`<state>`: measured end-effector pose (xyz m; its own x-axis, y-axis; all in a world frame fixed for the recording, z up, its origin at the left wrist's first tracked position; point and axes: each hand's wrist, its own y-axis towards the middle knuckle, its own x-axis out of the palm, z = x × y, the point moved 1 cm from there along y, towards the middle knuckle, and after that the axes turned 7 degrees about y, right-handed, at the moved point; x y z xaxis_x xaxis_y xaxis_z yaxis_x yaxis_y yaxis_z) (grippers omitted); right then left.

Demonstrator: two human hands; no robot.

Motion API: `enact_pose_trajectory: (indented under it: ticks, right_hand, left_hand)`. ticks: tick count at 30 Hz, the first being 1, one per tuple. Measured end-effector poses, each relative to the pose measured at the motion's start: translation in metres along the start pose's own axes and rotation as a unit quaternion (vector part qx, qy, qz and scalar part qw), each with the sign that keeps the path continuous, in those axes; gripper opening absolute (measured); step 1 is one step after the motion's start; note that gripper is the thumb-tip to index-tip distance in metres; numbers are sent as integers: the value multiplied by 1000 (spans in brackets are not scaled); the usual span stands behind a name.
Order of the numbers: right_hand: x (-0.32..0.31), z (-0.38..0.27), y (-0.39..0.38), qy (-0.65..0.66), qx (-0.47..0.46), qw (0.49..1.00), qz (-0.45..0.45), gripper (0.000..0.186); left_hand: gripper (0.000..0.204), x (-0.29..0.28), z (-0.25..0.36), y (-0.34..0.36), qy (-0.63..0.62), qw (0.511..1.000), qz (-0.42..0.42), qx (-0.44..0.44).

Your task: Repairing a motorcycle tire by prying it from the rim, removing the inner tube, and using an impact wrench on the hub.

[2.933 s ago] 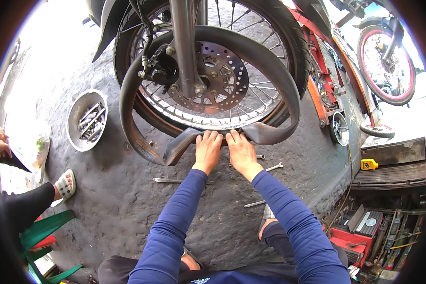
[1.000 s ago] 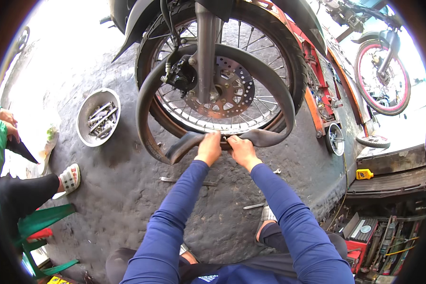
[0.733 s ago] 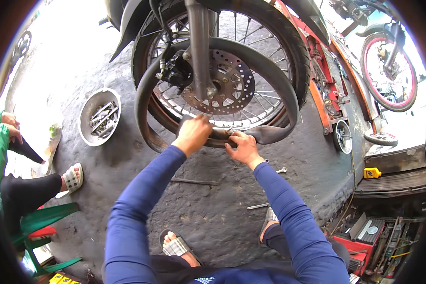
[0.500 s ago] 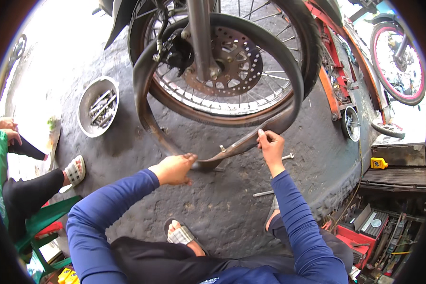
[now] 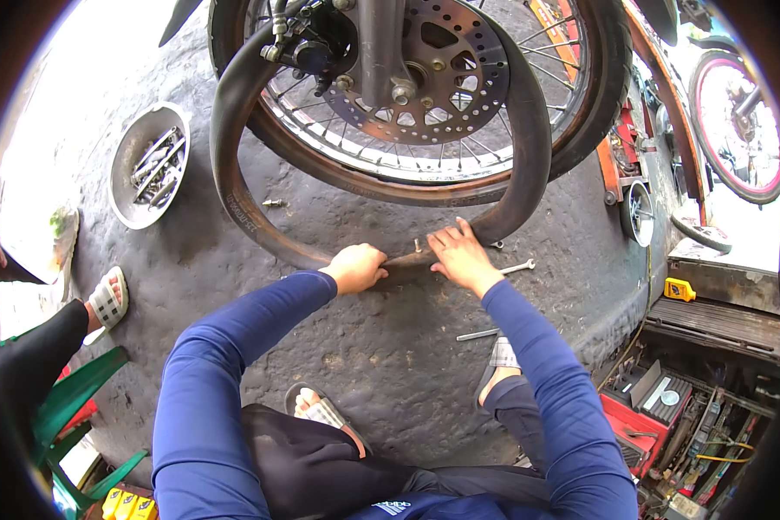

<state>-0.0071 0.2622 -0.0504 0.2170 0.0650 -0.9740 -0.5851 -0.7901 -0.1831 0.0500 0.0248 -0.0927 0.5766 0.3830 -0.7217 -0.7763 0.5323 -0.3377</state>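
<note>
A dark, rounded inner tube point(image 5: 227, 178) hangs as a large loop in front of a motorcycle's spoked front wheel point(image 5: 381, 176). My left hand point(image 5: 358, 269) is closed round the tube's near, lower stretch. Just to its right, my right hand point(image 5: 464, 258) grips the same stretch, its fingers over the top. Between the two hands a short brass valve stem point(image 5: 418, 245) stands up from the tube. The loop's upper part passes in front of the brake disc point(image 5: 485, 91) and behind the fork leg point(image 5: 381, 52).
A metal bowl point(image 5: 123, 184) of tools and small parts stands at left. On the floor lie a wrench point(image 5: 518, 267), a metal rod point(image 5: 477, 334) and a small metal fitting point(image 5: 275, 203). A red toolbox point(image 5: 646, 420) sits lower right. Another person's sandalled foot point(image 5: 108, 299) shows at left.
My right hand has moved left and down, from a pinch on the tube's edge to a grip beside the valve. The tube now looks rounder and less flattened. The view has shifted.
</note>
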Motion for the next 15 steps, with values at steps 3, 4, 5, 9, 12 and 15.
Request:
enact_pose_trajectory:
  ticks: [3, 4, 5, 9, 12, 15]
  right_hand:
    - [-22, 7, 6, 34, -4, 996, -77, 30]
    - [-37, 7, 4, 131, 7, 991, -6, 26]
    - [-54, 3, 5, 228, 13, 971, 69, 23]
    - [-101, -32, -4, 305, -6, 935, 180, 19]
    - [-114, -36, -12, 322, -12, 923, 210, 23]
    - [-127, -53, -11, 314, -56, 905, 282, 31]
  left_hand:
    - [21, -14, -4, -14, -59, 987, 140, 46]
    - [19, -29, -1, -23, -77, 980, 178, 44]
    - [17, -48, 2, -38, -121, 965, 227, 49]
    - [19, -99, 18, -86, -94, 946, 296, 99]
    - [22, -109, 32, -98, -49, 935, 329, 123]
    - [27, -116, 39, -113, 46, 895, 414, 160]
